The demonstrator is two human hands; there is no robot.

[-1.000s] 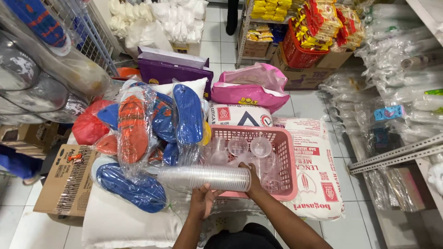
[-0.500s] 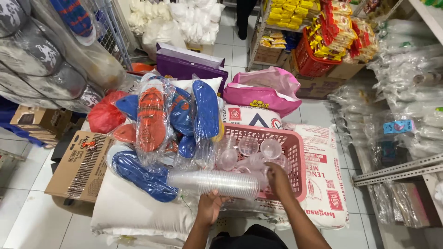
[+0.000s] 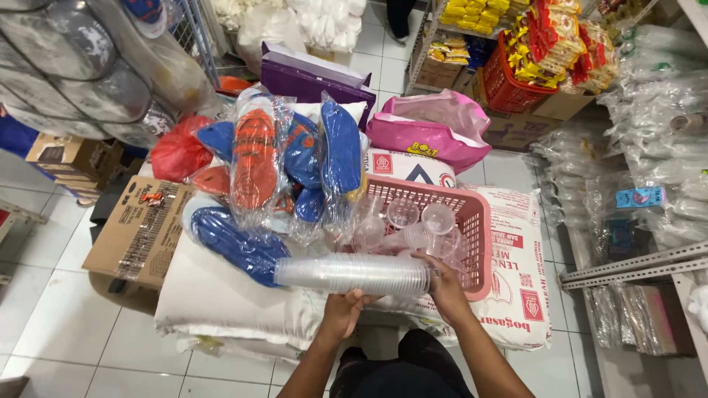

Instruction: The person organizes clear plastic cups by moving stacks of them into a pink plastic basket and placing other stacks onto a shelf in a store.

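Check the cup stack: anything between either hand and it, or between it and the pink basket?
Nothing visible. Both hands already hold the stack of clear cups sideways: left hand under its middle, right hand at its wide end, next to the pink basket. The basket is open-topped but already holds loose clear cups.

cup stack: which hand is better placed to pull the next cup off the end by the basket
Right, probably. The right hand already grips the cup stack at the end beside the pink basket, while the left hand supports it from below, mid-length.
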